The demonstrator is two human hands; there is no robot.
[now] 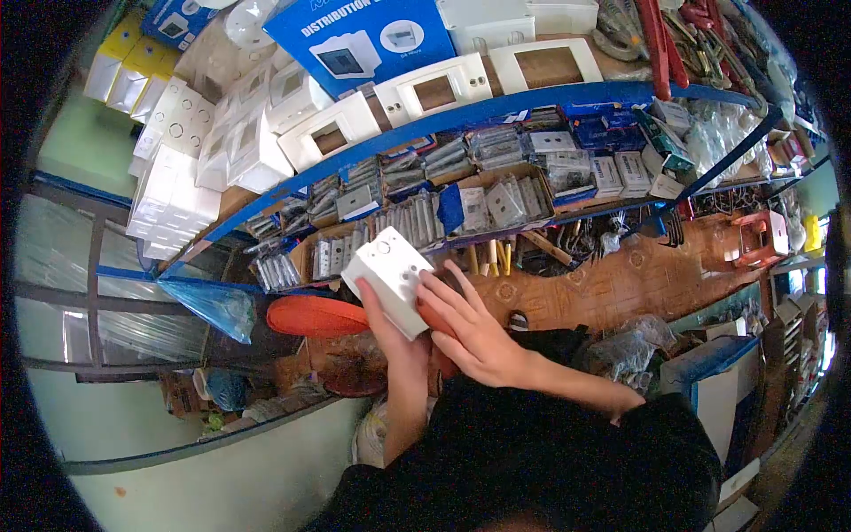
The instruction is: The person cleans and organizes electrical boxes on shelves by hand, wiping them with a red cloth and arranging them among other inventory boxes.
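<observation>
My left hand [395, 330] is closed around the lower side of a white plastic electrical box [387, 277], its thumb along one edge. The box is tilted, showing round knockout marks and a few small dark holes on its face. My right hand [472, 335] lies across the box's right part with fingers stretched out and slightly apart, fingertips at the small holes. Behind the box, an orange seat [316, 316] shows at the left.
Ahead runs a blue-framed shelf [399, 105] with white switch frames [434, 91] and stacked white boxes [177, 188] on top. Below are cartons of packaged plates [510, 202]. A blue plastic bag [213, 306] hangs at left. A red stool [762, 239] stands on the tiled floor [612, 284].
</observation>
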